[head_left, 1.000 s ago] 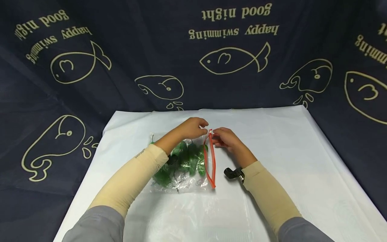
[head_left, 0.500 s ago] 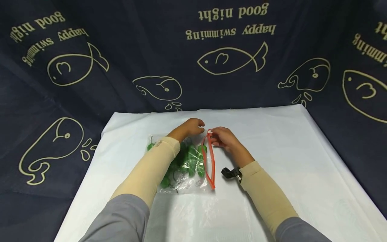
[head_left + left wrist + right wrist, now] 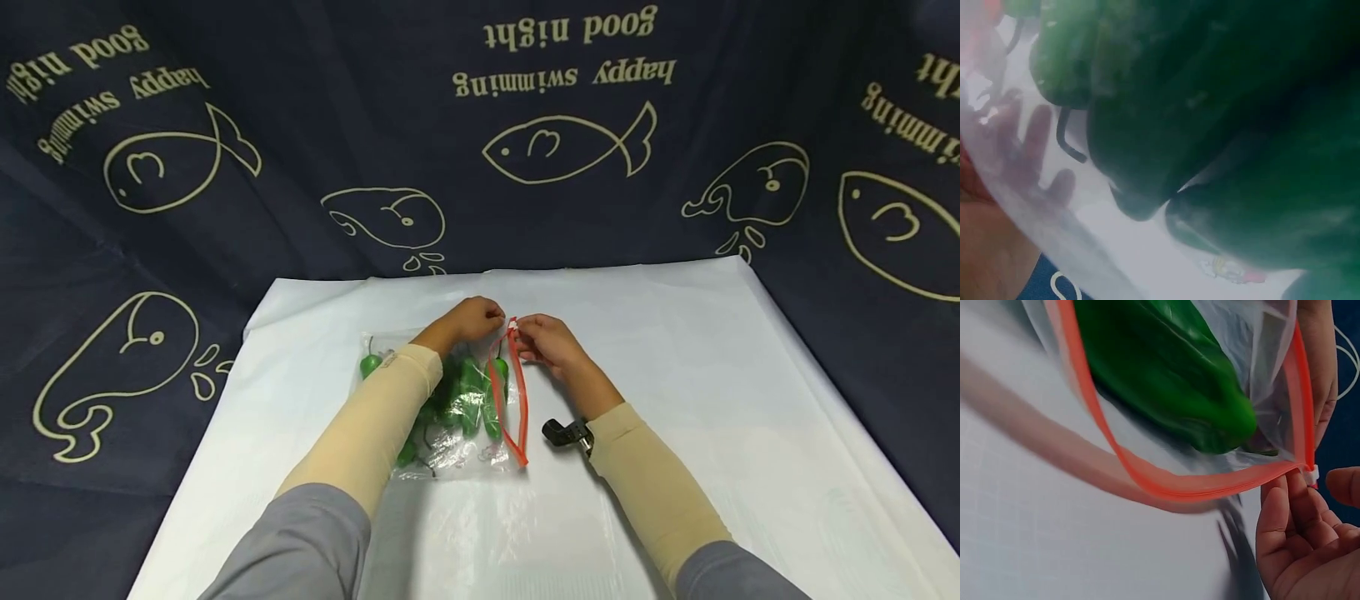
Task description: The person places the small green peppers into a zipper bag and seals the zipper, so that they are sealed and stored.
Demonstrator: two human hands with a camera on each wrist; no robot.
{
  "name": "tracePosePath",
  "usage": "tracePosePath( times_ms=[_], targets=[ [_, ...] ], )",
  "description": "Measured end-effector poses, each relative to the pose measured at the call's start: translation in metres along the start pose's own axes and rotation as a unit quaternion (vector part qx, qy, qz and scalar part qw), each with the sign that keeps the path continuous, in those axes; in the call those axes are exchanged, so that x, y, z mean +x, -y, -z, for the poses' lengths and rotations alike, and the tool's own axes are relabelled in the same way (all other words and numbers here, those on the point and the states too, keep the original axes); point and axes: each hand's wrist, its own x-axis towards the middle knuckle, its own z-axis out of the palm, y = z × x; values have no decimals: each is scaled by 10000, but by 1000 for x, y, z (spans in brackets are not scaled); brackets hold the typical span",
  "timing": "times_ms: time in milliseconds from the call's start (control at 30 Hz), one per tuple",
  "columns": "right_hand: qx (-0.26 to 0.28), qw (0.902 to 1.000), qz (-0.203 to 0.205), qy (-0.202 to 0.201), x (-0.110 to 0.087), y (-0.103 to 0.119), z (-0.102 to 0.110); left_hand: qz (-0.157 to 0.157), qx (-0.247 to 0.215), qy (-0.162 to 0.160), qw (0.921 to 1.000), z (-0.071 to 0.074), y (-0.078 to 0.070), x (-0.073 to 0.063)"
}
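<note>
A clear zip bag (image 3: 468, 458) with a red zip edge lies on the white cloth, its mouth gaping to the right. Inside are several green peppers (image 3: 470, 396); one pepper (image 3: 1172, 369) sits just within the mouth in the right wrist view. At the far corner of the zip is a white slider (image 3: 1312, 475). My right hand (image 3: 551, 342) has this corner between its thumb and fingertips. Close beside the slider, my left hand (image 3: 471, 319) bends its fingers together, with its forearm across the bag. The right wrist view hides those fingers behind the bag edge.
White cloth (image 3: 675, 375) covers the table, reaching back to a dark curtain (image 3: 337, 108) with fish and whale drawings. A black camera mount (image 3: 566, 433) sticks out from my right wrist beside the bag.
My left forearm has swung right over the bag, uncovering the pepper at its left end. The left fingers have drawn together near the slider. My right hand stays at the zip corner.
</note>
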Motion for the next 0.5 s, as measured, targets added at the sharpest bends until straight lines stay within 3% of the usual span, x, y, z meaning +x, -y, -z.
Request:
tracePosePath(
  times_ms=[267, 500],
  targets=[
    [-2, 10000, -27, -14, 3, -1, -4, -328, -137, -294, 9989, 1, 0, 0],
    [-125, 9997, 112, -160, 2, -5, -6, -317, -188, -403, 9985, 0, -4, -4]
  ],
)
